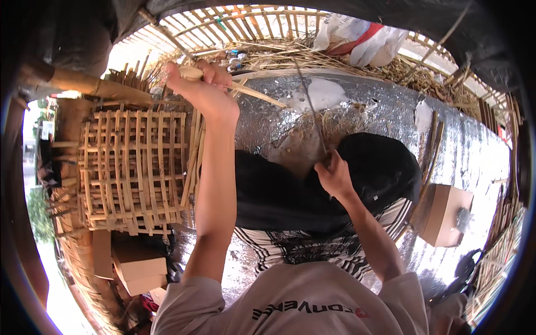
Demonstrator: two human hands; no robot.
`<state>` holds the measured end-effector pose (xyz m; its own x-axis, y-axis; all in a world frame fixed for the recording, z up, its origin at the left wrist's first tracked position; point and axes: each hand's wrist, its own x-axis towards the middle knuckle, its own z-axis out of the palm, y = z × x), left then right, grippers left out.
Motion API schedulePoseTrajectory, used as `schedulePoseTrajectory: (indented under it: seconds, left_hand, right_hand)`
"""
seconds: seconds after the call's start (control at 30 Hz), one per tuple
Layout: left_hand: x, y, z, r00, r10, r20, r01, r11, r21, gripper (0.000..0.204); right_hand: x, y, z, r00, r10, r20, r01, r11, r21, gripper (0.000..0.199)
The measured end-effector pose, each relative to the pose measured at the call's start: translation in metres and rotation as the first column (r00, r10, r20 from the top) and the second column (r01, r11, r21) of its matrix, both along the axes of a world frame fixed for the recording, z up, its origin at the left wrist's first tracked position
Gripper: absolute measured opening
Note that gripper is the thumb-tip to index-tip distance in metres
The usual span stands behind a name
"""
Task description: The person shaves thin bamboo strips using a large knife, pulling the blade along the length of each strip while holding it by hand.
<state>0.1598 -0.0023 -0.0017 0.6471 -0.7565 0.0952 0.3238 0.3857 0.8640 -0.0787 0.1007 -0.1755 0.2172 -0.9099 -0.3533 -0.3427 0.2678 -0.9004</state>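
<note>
– where is the left hand?
– the left hand [207, 92] is raised at the upper left, over the silver sheet [254, 125], with its fingers curled round a pale bamboo strip [258, 95]. a rounded, light piece of it shows between thumb and fingers, and the long end slants out to the right, pointing a little downward.
– and the right hand?
– the right hand [335, 174] is just above the black cloth [382, 164] across the person's lap, fingers closed round the lower end of a long, thin dark tool [310, 103]. it looks like a blade seen edge-on, but i cannot tell for certain.
– do the strip and the tool touch?
– no, the strip's free end stops short of it, to its left.
– what stands around them?
– left of the raised forearm is a bamboo lattice [134, 167], with loose narrow strips [192, 159] along its right edge. below it is an open cardboard box [139, 268]; another, a brown carton [446, 215], sits at the right on the sheet.
– and at the far edge?
– a white sack [335, 33] with a red band, lying on a litter of cut strips [279, 60] beside the slatted fence [251, 25].
</note>
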Motion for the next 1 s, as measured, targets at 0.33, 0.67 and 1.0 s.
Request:
schedulePoseTrajectory:
  seconds: [0.33, 0.67, 1.0]
  left_hand:
    - [-0.048, 0.006, -0.016, 0.982, 0.155, 0.108, -0.15, 0.987, -0.052, 0.072]
    - [-0.055, 0.003, -0.027, 0.965, 0.23, 0.125, -0.224, 0.973, -0.057, 0.076]
    - [-0.037, -0.023, -0.019, 0.953, 0.26, 0.153, -0.256, 0.966, -0.044, 0.075]
  right_hand:
    - [0.069, -0.031, 0.031, 0.988, 0.073, 0.134, -0.062, 0.994, -0.085, 0.064]
    - [0.078, -0.034, -0.029, 0.984, 0.082, 0.16, -0.059, 0.988, -0.144, 0.079]
    - [0.072, -0.046, -0.063, 0.994, 0.105, 0.003, -0.105, 0.994, -0.029, 0.078]
